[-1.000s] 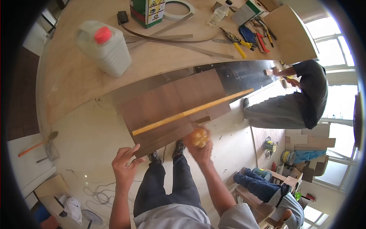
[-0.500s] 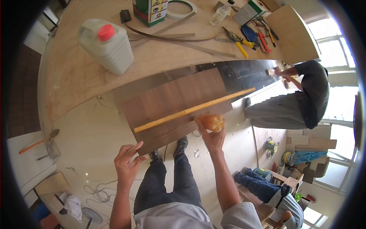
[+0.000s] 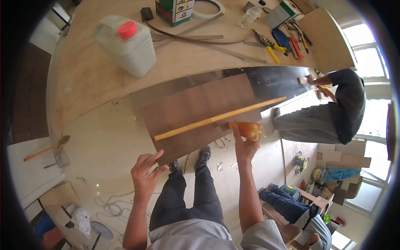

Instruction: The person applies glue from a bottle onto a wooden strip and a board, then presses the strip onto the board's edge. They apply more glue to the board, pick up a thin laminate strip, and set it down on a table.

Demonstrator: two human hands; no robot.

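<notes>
My right hand (image 3: 246, 150) is wrapped round a plastic bottle (image 3: 251, 131) filled with something amber. The bottle lies nearly on its side, its neck pointing left at the near edge of a dark brown wood-grain board (image 3: 196, 102). Whether anything flows from it is too small to tell. My left hand (image 3: 145, 173) is beside the board's near left corner, fingers apart, with nothing in it. A long yellowish wooden strip (image 3: 212, 120) lies lengthwise across the board.
Beyond the board is a plywood worktable (image 3: 83, 79) with a white jug with a red cap (image 3: 131, 50), a green box (image 3: 171, 10), edging strips and several hand tools (image 3: 283, 41). A co-worker (image 3: 341, 104) bends at the dark bench on the right; another person (image 3: 308, 225) is lower right. Cables (image 3: 110, 206) trail underfoot.
My right hand and the bottle have shifted right along the board's near edge, and the bottle lies flatter. The whole view has slid a little. My left hand stays near the corner.
</notes>
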